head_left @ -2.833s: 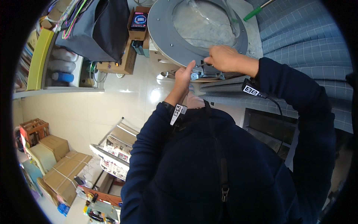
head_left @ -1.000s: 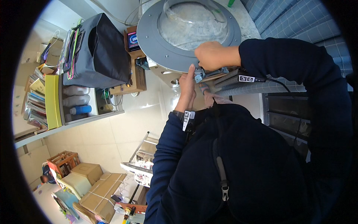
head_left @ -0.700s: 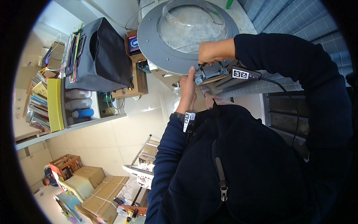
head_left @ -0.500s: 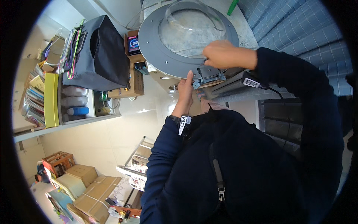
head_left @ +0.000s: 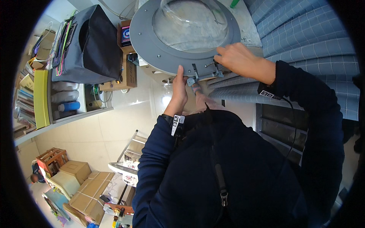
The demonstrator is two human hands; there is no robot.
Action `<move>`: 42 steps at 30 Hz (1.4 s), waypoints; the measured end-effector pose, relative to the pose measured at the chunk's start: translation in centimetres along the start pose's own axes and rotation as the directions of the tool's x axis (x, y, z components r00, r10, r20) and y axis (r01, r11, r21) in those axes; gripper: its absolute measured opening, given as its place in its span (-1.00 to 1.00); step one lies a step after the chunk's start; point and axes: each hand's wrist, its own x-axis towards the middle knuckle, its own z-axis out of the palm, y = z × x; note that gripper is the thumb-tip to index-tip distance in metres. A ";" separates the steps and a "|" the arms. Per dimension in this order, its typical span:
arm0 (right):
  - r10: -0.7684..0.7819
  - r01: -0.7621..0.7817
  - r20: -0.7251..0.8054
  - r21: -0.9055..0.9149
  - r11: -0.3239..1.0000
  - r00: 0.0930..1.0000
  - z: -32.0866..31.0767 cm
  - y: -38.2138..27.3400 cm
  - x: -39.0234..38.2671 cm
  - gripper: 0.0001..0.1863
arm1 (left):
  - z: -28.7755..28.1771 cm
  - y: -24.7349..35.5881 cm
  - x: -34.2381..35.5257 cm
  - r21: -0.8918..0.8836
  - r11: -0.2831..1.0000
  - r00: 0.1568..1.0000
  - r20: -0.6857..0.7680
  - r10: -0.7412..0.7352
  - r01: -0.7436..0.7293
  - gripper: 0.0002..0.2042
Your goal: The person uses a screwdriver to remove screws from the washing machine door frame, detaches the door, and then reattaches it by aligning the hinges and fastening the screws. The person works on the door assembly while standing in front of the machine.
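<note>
A round grey door ring (head_left: 146,45) with a clear bulging glass bowl (head_left: 178,21) lies on a pale mottled tabletop. My left hand (head_left: 178,89) grips the ring's near edge, its thumb on top and the other fingers underneath, out of sight. At the near right edge, a grey metal hinge bracket (head_left: 193,80) is attached and stands partly upright. My right hand (head_left: 241,60) is closed just right of the bracket, above the ring's edge. A small dark bit shows at its fingertips, too little to name. Near it, a screw (head_left: 207,65) shows at the bracket.
A blue checked curtain (head_left: 304,41) hangs on the right. To the left are a dark fabric bag (head_left: 97,45), a cardboard box (head_left: 129,78) and a shelf (head_left: 81,116) with bottles. Stacked boxes (head_left: 93,195) and a folding step stool (head_left: 125,163) stand lower left.
The right hand has moved right, off the bracket, which now shows more plainly with a part standing up. My left hand stays on the rim. The whole view has shifted slightly.
</note>
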 end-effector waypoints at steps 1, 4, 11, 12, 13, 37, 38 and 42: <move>-0.006 0.006 0.003 -0.007 1.000 1.000 0.1 0.0 0.1 -0.90 | -0.1 -0.1 0.1 0.002 1.000 1.000 0.004 -0.003 0.003 -0.37; -0.017 0.017 -0.001 -0.027 0.999 1.000 0.2 0.2 0.4 -0.89 | -0.5 -0.3 0.5 0.008 1.000 1.000 0.009 -0.025 0.025 -0.37; -0.058 0.063 0.080 -0.063 0.996 0.995 0.2 0.1 0.7 -0.88 | -1.0 -1.5 1.6 -0.031 1.000 1.000 -0.031 0.001 -0.002 -0.59; -0.057 0.063 0.089 -0.061 0.996 0.994 0.2 0.1 0.7 -0.89 | -1.0 -1.6 1.7 -0.035 0.999 0.999 -0.046 0.008 -0.010 -0.60; -0.069 0.073 0.079 -0.047 0.996 0.995 0.1 0.1 0.7 -0.89 | -1.0 -1.6 1.7 -0.039 0.999 0.998 -0.061 0.015 -0.017 -0.59; 0.221 -0.309 0.408 0.163 0.937 0.886 -0.7 -0.5 2.9 -0.87 | -0.4 -1.3 1.2 -0.028 0.999 0.995 -0.087 0.038 -0.041 -0.55; 0.265 -0.361 0.422 0.164 0.918 0.867 -0.8 -0.6 2.9 -0.86 | -0.3 -1.3 1.2 -0.027 0.998 0.996 -0.075 0.049 -0.052 -0.54; 0.325 -0.369 0.256 0.146 0.918 0.910 -0.6 -1.2 3.0 -0.83 | -0.2 -1.3 1.1 -0.005 0.999 0.994 -0.097 0.050 -0.051 -0.50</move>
